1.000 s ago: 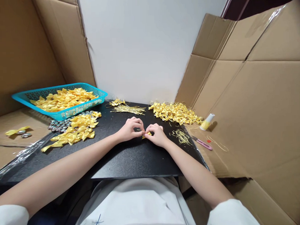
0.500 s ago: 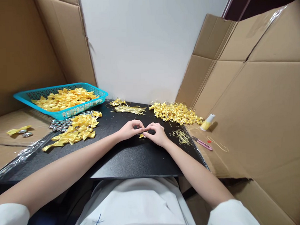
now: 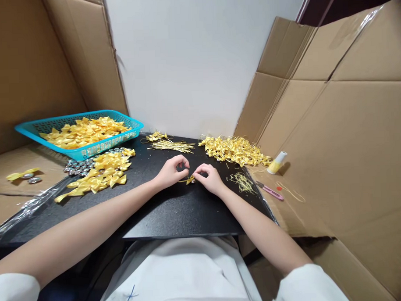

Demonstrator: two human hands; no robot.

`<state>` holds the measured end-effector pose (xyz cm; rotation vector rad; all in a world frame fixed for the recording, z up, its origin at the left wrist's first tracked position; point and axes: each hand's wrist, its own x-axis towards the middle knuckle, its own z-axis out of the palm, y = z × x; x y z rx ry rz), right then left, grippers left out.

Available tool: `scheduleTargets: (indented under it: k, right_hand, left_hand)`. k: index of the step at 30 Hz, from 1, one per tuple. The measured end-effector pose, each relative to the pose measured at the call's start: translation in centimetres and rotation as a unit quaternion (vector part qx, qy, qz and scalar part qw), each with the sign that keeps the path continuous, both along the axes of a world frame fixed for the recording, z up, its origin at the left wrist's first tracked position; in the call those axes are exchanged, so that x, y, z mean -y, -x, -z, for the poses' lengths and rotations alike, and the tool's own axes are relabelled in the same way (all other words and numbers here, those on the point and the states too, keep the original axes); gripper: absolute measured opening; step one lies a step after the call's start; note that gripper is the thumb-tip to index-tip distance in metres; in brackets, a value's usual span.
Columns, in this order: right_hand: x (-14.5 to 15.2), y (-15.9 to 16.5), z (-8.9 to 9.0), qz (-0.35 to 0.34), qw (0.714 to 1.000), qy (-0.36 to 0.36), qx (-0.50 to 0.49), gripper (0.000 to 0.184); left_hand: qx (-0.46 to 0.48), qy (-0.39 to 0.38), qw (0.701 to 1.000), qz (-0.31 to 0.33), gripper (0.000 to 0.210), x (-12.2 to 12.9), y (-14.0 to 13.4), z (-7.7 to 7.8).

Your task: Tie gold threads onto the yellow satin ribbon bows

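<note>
A small yellow ribbon bow with a silvery bead at its right end lies low over the black table, between my two hands. To its left, my left hand is closed in a pinch, with a thin gold cord running by the fingertips. My right hand pinches thumb and forefinger together just above the bead. The cord is so fine that its course between the fingers is hard to follow.
At left, a turquoise basket holds yellow bows, with loose bows and silver beads before it. Cut gold cords lie behind my hands. At right are finished-looking bows, cord scraps, a pink-handled cutter and a thread spool.
My fingertips, which met above the bow, have drawn apart, the left hand moving left and slightly up. More of the bow and its bead now shows between them.
</note>
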<state>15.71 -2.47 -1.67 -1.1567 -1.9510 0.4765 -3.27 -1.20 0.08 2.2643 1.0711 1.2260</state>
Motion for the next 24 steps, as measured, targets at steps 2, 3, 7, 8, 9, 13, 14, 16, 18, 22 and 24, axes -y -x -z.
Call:
scheduleTargets:
  k: [2,3,7,8,9,13,14,16,18,22,24]
  right_hand:
    - [0.1,0.0,-0.1,0.012,1.000,0.003,-0.001,0.007]
    - [0.1,0.0,-0.2,0.018,1.000,0.005,-0.001,0.006]
    - [0.3,0.2,-0.4,0.031,0.999,0.016,0.003,0.006]
    - [0.3,0.2,-0.5,0.035,0.999,0.020,0.006,0.007]
    - [0.4,0.2,-0.6,0.041,0.999,0.025,0.012,0.007]
    - [0.5,0.4,-0.7,0.067,0.996,0.042,0.048,0.011]
    - [0.5,0.5,-0.7,0.069,0.995,0.046,0.055,0.012]
    - [0.5,0.5,-0.7,0.070,0.994,0.054,0.065,0.013]
    - [0.4,0.6,-0.6,0.070,0.993,0.059,0.068,0.014]
    - [0.3,0.5,-0.6,0.076,0.993,0.059,0.072,0.013]
    - [0.3,0.5,-0.6,0.084,0.992,0.060,0.073,0.012]
  left_hand:
    - [-0.018,0.020,0.999,-0.045,0.010,-0.3,0.2,0.0]
    - [-0.040,0.033,0.997,-0.058,0.012,-0.4,0.4,-0.1]
    - [-0.148,0.102,0.983,-0.047,0.018,-0.8,0.8,-0.2]
    - [-0.161,0.117,0.979,-0.039,0.021,-0.9,0.9,-0.2]
    - [-0.168,0.127,0.977,-0.033,0.023,-0.9,0.9,-0.1]
    - [-0.183,0.100,0.977,-0.034,0.030,-0.9,0.6,0.2]
    - [-0.185,0.088,0.978,-0.041,0.031,-0.9,0.5,0.3]
    - [-0.187,0.066,0.979,-0.053,0.032,-0.9,0.4,0.5]
    - [-0.185,0.050,0.980,-0.050,0.030,-0.8,0.2,0.6]
    - [-0.175,0.040,0.984,-0.009,0.023,-0.4,-0.2,0.9]
    - [-0.169,0.046,0.985,0.004,0.022,-0.3,-0.4,0.9]
